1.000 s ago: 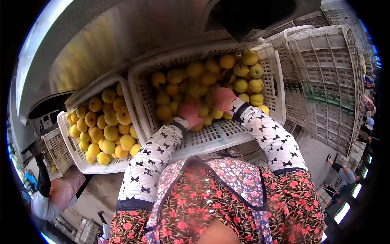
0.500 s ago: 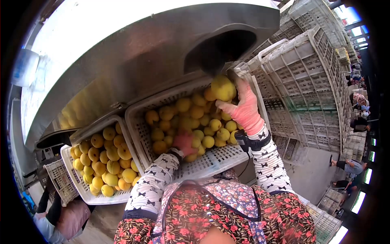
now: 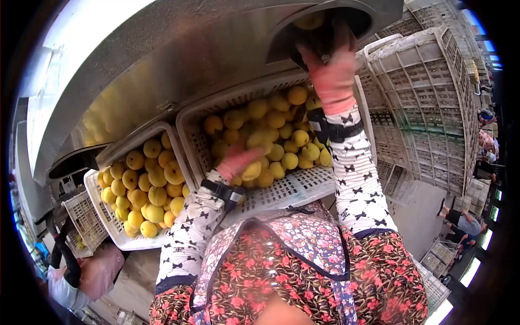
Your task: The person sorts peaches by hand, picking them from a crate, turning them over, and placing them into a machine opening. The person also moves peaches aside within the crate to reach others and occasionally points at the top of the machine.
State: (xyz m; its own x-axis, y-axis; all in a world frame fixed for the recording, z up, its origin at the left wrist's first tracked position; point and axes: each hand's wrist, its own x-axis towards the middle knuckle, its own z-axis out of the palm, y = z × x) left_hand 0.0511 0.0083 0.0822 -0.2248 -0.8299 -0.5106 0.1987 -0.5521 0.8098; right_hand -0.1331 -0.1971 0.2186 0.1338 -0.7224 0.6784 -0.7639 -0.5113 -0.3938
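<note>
My left hand (image 3: 241, 161), gloved in pink and blurred, is above the peaches in the middle crate (image 3: 287, 189). A blurred yellow peach (image 3: 260, 139) sits at its curled fingers. My right hand (image 3: 335, 76), in a pink glove, reaches up into the dark round opening (image 3: 281, 40) of the metal machine. Its thumb and fingers are apart, with the fingertips partly hidden in shadow. Just beyond them another yellow peach (image 3: 309, 20) lies inside the opening. Many more yellow peaches (image 3: 290, 160) fill the crate below.
To the left stands a second white crate (image 3: 127, 241) of yellow peaches. The metal machine (image 3: 179, 70) curves along the far side. Tall stacked plastic crates (image 3: 422, 103) stand at the right. A person in pink (image 3: 97, 273) is at lower left, and other people (image 3: 466, 222) are far right.
My right hand has moved up from the crate into the machine opening, and the peach it held is now inside. My left hand has risen from among the peaches with one at its fingers.
</note>
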